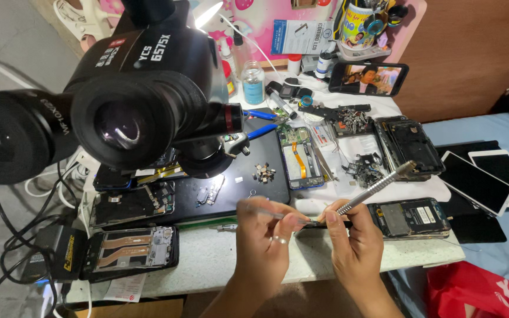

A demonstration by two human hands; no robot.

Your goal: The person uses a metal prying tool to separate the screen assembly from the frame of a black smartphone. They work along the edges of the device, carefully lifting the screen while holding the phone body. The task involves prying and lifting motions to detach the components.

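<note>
**Working on a small phone part at a cluttered repair desk**

My left hand [264, 235] is closed around thin tweezers [266, 213]. My right hand [351, 238] is closed around a knurled metal tool [375, 188]. Both tips meet on a small dark part [319, 224] held between my hands, just above the desk [219, 259] edge. The work looks unfinished: opened phones [131, 250] and loose chips [263, 172] lie around, unassembled. A black microscope [131, 94] looms at left.

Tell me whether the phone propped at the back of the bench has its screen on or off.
On. The propped phone at the back of the table shows a bright colour picture across its screen, unlike the dark opened phone near the right hand.
</note>
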